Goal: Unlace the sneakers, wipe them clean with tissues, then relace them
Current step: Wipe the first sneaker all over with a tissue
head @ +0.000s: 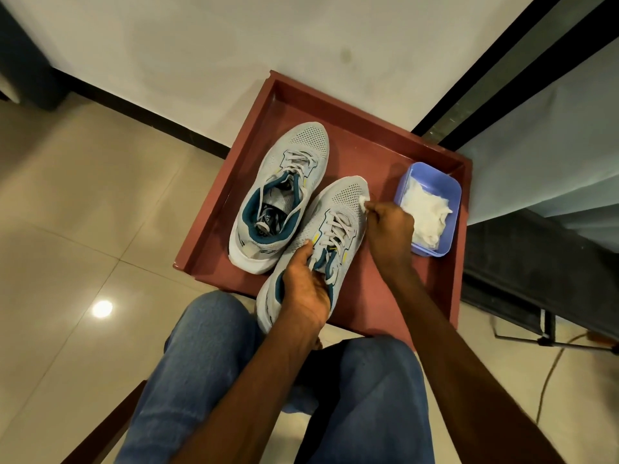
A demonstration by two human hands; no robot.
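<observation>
Two grey mesh sneakers with teal lining and white laces lie on a reddish-brown tray (365,128). The left sneaker (284,182) rests flat with its laces loose over the opening. My left hand (306,289) grips the right sneaker (338,212) around its collar and tongue, and its heel hangs over the tray's near edge. My right hand (390,229) pinches a small white tissue (364,200) against the outer side of that sneaker's toe. The laces of both sneakers are threaded through the eyelets.
A lilac plastic tub (449,189) holding crumpled white tissues stands on the tray's right side. My knees in blue jeans (207,356) are below the tray. A white wall (201,45) lies beyond; a dark stand and cable (549,363) are at the right.
</observation>
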